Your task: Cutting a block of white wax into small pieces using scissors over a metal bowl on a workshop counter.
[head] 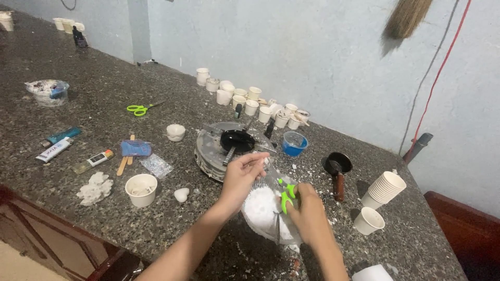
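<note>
My left hand (240, 179) pinches the top of a clear plastic bag of white powder or flakes (263, 211) that rests on the dark granite counter (62, 171). My right hand (307, 213) grips green-handled scissors (285, 195), their blades at the bag's top near my left fingers. Just behind the bag lies a round metal stove plate with a small black pan (235, 140) on it.
A blue cup (295, 143), a black ladle (337, 166), stacked paper cups (384, 188) and one loose cup (369, 220) stand to the right. A row of small white cups (250, 101) lines the wall. Left: a paper cup (141, 189), white lumps (95, 188), second green scissors (139, 109), tubes.
</note>
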